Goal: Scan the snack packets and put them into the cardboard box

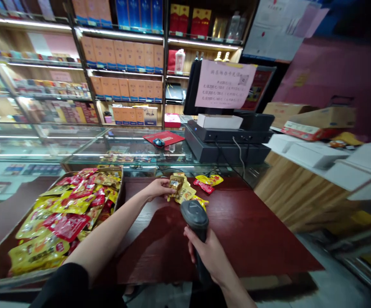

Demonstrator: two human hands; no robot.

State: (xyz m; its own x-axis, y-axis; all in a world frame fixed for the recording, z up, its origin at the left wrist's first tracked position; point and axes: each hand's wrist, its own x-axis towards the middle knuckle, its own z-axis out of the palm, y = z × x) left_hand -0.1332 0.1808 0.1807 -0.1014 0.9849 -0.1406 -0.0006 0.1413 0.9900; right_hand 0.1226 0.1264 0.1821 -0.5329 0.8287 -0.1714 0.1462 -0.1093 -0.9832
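My left hand (pixel 160 189) pinches a small gold snack packet (pixel 176 184) just above the dark red table. Beside and under it lie more yellow packets (pixel 186 193), partly hidden by the scanner head. In my right hand (pixel 209 252) is a black handheld barcode scanner (pixel 195 214), gripped round its handle with its head toward the packets. Slightly farther back on the table rest a red packet (pixel 204 186) and a yellow packet (pixel 210 179). To the left of my left arm stands a cardboard box (pixel 120 182) heaped with red, yellow and gold snack packets (pixel 73 203).
A glass counter (pixel 128 159) runs behind the table (pixel 246 231), with a red mat (pixel 169 137) and mouse on it. The cash register unit (pixel 227 143) and a monitor with a pink paper sign (pixel 225 85) stand at the back right. White boxes (pixel 316 154) are stacked at right.
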